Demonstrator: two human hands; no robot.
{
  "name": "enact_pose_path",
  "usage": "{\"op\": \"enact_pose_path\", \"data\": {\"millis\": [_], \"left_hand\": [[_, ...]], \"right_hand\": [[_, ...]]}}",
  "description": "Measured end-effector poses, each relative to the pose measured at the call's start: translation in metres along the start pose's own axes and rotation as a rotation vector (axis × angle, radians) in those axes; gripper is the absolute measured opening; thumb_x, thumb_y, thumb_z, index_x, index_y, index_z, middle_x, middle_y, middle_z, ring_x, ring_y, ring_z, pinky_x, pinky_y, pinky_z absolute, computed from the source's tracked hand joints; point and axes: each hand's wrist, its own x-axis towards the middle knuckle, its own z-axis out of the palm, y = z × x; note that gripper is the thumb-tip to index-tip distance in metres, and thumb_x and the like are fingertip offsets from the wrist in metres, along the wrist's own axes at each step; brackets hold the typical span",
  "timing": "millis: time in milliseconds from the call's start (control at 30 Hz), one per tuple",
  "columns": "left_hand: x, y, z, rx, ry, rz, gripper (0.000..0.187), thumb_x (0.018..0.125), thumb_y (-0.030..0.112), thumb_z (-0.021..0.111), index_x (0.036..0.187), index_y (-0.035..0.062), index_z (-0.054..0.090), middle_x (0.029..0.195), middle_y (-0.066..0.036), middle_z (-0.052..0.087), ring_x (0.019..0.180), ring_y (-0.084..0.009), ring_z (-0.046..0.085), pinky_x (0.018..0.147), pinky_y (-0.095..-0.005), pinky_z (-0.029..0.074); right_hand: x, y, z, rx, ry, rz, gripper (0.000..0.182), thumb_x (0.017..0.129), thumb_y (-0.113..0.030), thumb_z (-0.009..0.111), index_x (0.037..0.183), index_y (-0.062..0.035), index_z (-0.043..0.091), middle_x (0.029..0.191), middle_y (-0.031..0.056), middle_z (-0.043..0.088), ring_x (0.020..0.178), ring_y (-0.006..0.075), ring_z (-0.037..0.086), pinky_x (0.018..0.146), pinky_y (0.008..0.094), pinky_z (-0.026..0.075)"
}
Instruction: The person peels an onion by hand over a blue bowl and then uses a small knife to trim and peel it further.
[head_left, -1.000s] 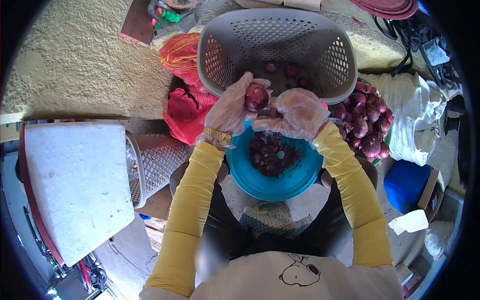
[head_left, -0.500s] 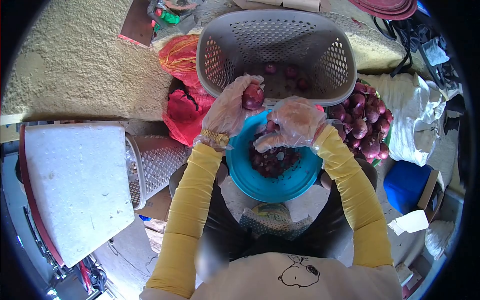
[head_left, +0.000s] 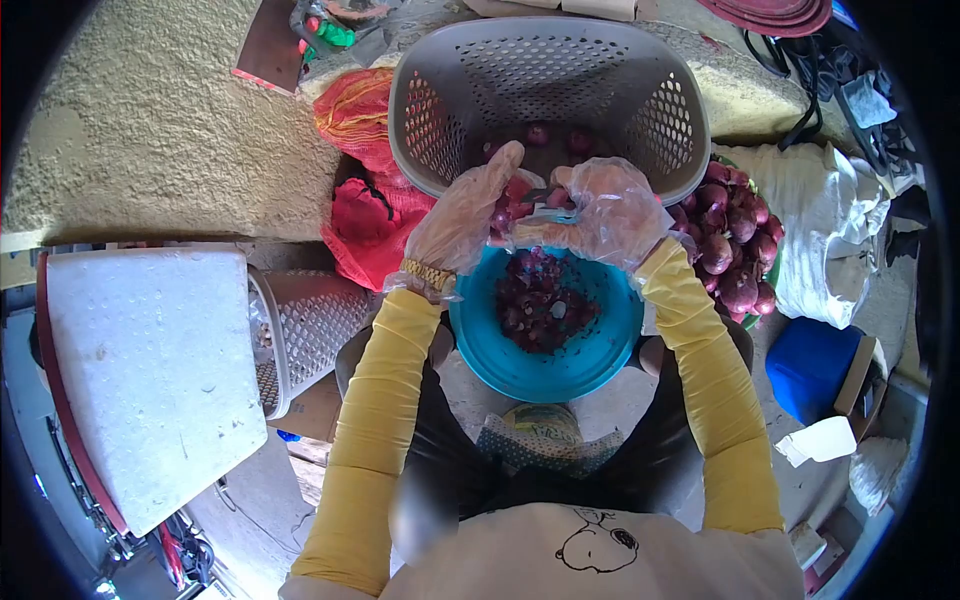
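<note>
Both my hands wear clear plastic gloves and meet above the far rim of a blue basin (head_left: 475,355). My left hand (head_left: 465,215) is closed around a red onion (head_left: 514,196), its thumb raised along the top. Close against that onion, my right hand (head_left: 612,212) has its fingers curled in. A small dark reddish piece shows at its fingertips, but what it grips is not clear. Loose onion skins (head_left: 545,310) lie in the bottom of the basin. Just beyond my hands stands a grey perforated basket (head_left: 550,60) with a few red onions (head_left: 579,141) inside.
Red onions (head_left: 738,235) are heaped at the right, beside a white sack (head_left: 815,230). A red mesh bag (head_left: 370,220) lies left of the basket. A white foam box (head_left: 150,370) and another perforated basket (head_left: 325,320) stand at the left. A blue container (head_left: 812,370) sits at right.
My right hand has risen from over the skins to the onion in my left hand. That onion has turned and is now partly covered by my fingers.
</note>
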Motion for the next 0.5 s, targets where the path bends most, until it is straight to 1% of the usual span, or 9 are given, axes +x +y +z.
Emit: {"op": "enact_pose_path", "data": {"millis": [133,200,233,300,333,400,433,500], "left_hand": [[-0.004,0.005,0.001,0.057,0.002,-0.021,0.066,0.102,0.065,0.049,0.116,0.0047,0.072,0.080,0.003,0.058,0.062,-0.0054,0.040,0.053,-0.0217,0.038],[-0.003,0.004,0.002,0.043,0.001,0.013,0.067,0.102,0.065,0.049,0.117,0.0045,0.072,0.079,0.002,0.057,0.062,-0.0065,0.040,0.054,-0.0224,0.037],[-0.004,0.005,0.002,0.043,0.001,0.014,0.067,0.102,0.065,0.049,0.117,0.0045,0.072,0.079,0.002,0.057,0.062,-0.0065,0.040,0.054,-0.0224,0.037],[-0.006,0.007,0.001,0.125,-0.024,0.111,0.067,0.102,0.065,0.048,0.117,0.0041,0.072,0.079,0.002,0.057,0.063,-0.0074,0.040,0.054,-0.0232,0.038],[-0.005,0.006,0.001,0.125,-0.025,0.111,0.067,0.102,0.065,0.048,0.117,0.0041,0.072,0.079,0.002,0.057,0.063,-0.0074,0.040,0.054,-0.0232,0.038],[-0.003,0.004,0.000,0.107,-0.019,0.033,0.065,0.103,0.063,0.048,0.118,0.0046,0.072,0.079,0.002,0.057,0.063,-0.0075,0.040,0.054,-0.0237,0.037],[-0.003,0.004,0.000,0.107,-0.019,0.033,0.065,0.103,0.063,0.048,0.118,0.0046,0.072,0.079,0.002,0.057,0.063,-0.0075,0.040,0.054,-0.0237,0.037],[-0.003,0.005,-0.002,0.057,-0.050,-0.020,0.063,0.104,0.061,0.048,0.120,0.0050,0.071,0.079,0.002,0.057,0.063,-0.0072,0.040,0.053,-0.0230,0.039]], "right_hand": [[-0.002,0.004,0.008,0.025,0.057,-0.042,0.063,0.075,-0.059,0.082,0.107,-0.0055,0.069,0.086,0.0123,0.068,0.085,0.0362,0.065,0.080,0.0476,0.051],[-0.004,0.001,0.005,-0.061,0.065,-0.032,0.062,0.075,-0.057,0.082,0.107,-0.0052,0.069,0.086,0.0116,0.068,0.085,0.0350,0.066,0.080,0.0465,0.052],[-0.004,0.001,0.005,-0.062,0.066,-0.032,0.062,0.075,-0.057,0.082,0.107,-0.0052,0.069,0.086,0.0116,0.068,0.085,0.0350,0.066,0.080,0.0465,0.052],[-0.005,0.002,0.007,-0.064,0.107,-0.063,0.063,0.075,-0.057,0.082,0.108,-0.0053,0.070,0.086,0.0109,0.069,0.085,0.0348,0.066,0.081,0.0456,0.052],[-0.006,0.004,0.010,-0.065,0.107,-0.062,0.063,0.075,-0.057,0.082,0.108,-0.0053,0.070,0.086,0.0109,0.069,0.085,0.0348,0.066,0.081,0.0456,0.052],[-0.006,0.009,0.014,-0.022,0.148,-0.111,0.064,0.076,-0.058,0.081,0.110,-0.0049,0.070,0.087,0.0101,0.069,0.084,0.0351,0.066,0.081,0.0457,0.053],[-0.006,0.009,0.012,-0.023,0.148,-0.111,0.064,0.076,-0.058,0.081,0.110,-0.0049,0.070,0.087,0.0101,0.069,0.084,0.0351,0.066,0.081,0.0457,0.053],[-0.005,0.005,0.007,-0.044,0.095,-0.080,0.064,0.076,-0.058,0.081,0.111,-0.0047,0.070,0.086,0.0094,0.070,0.084,0.0348,0.066,0.081,0.0458,0.053]]}}
